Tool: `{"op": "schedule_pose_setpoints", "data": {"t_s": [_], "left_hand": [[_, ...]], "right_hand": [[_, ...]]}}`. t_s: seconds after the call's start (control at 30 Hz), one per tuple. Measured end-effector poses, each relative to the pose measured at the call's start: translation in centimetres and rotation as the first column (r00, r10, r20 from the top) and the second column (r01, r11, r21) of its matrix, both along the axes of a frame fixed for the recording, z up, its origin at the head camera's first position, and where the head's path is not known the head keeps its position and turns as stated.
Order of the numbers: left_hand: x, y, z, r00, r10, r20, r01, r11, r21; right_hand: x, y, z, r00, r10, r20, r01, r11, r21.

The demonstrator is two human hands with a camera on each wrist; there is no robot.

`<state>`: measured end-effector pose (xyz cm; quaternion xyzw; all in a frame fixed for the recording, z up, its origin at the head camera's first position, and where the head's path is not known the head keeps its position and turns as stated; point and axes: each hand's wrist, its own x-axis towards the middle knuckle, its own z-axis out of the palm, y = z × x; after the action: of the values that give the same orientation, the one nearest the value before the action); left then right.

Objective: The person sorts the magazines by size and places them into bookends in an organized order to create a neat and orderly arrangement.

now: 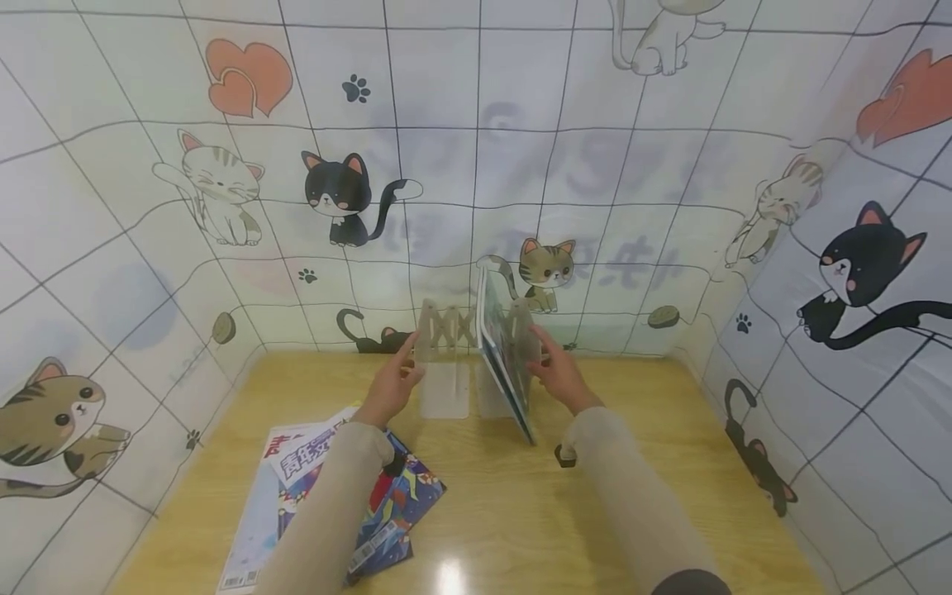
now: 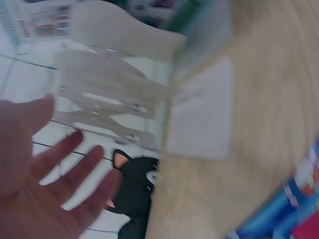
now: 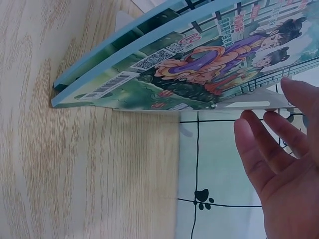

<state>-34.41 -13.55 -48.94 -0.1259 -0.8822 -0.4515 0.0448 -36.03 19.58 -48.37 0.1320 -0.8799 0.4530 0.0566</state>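
A whitish expandable book rack with crisscross links stands on the table against the back wall. Thin picture books with pale blue spines lean upright in its right part; the right wrist view shows the cover of one book, with robed figures. My left hand is at the rack's left end, thumb and fingers spread; in the left wrist view this hand holds nothing. At the right end panel is my right hand, fingers extended. Whether these fingertips touch the panel, I cannot tell.
Several overlapping magazines lie flat at the table's left front, partly under my left forearm. The wooden table meets a cloth wall printed with cats along its back and sides.
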Motion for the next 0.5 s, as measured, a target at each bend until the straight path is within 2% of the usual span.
{"op": "schedule_pose_setpoints", "data": {"t_s": [0.13, 0.2, 0.5], "left_hand": [[0.3, 0.1, 0.1, 0.998, -0.067, 0.008, 0.067, 0.997, 0.045], [0.4, 0.2, 0.1, 0.997, -0.079, 0.017, 0.077, 0.995, 0.067], [1.6, -0.3, -0.7, 0.998, 0.055, 0.041, -0.06, 0.989, 0.139]], "right_hand": [[0.0, -0.1, -0.2, 1.0, -0.002, -0.021, 0.003, 1.0, 0.019], [0.0, -0.1, -0.3, 1.0, -0.006, -0.023, 0.007, 1.0, 0.018], [0.1, -0.6, -0.2, 1.0, -0.008, -0.01, 0.008, 1.0, -0.013]]}}
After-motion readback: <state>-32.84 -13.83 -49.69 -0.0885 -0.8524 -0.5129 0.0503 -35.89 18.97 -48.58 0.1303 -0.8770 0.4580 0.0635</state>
